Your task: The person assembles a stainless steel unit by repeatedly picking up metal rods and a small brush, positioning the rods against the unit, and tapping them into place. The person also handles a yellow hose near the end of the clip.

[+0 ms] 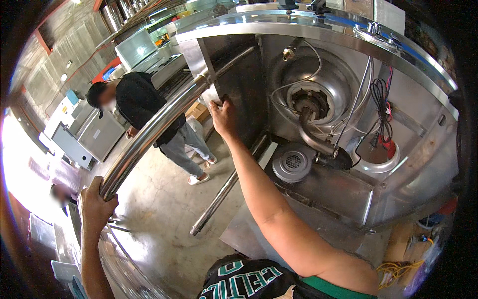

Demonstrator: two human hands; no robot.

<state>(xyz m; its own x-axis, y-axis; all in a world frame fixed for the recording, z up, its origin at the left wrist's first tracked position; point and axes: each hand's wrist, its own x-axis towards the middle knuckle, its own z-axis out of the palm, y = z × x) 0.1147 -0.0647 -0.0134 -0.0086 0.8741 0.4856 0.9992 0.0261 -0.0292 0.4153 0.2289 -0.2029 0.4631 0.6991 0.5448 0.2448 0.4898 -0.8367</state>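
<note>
My left hand is closed around the near end of a long polished steel tube. From there the tube runs up to the corner of a stainless steel burner unit, whose inside faces me. At that corner, just below where the tube meets it, my right hand grips the edge of a flat steel corner post. Inside the unit, a round metal burner bowl has a curved pipe leading down to a grey round blower.
A second steel tube juts from the unit over the concrete floor. Beyond the held tube, a person in a black shirt leans forward. Black cable hangs inside the unit; orange cord lies at lower right. Another person is partly visible at left.
</note>
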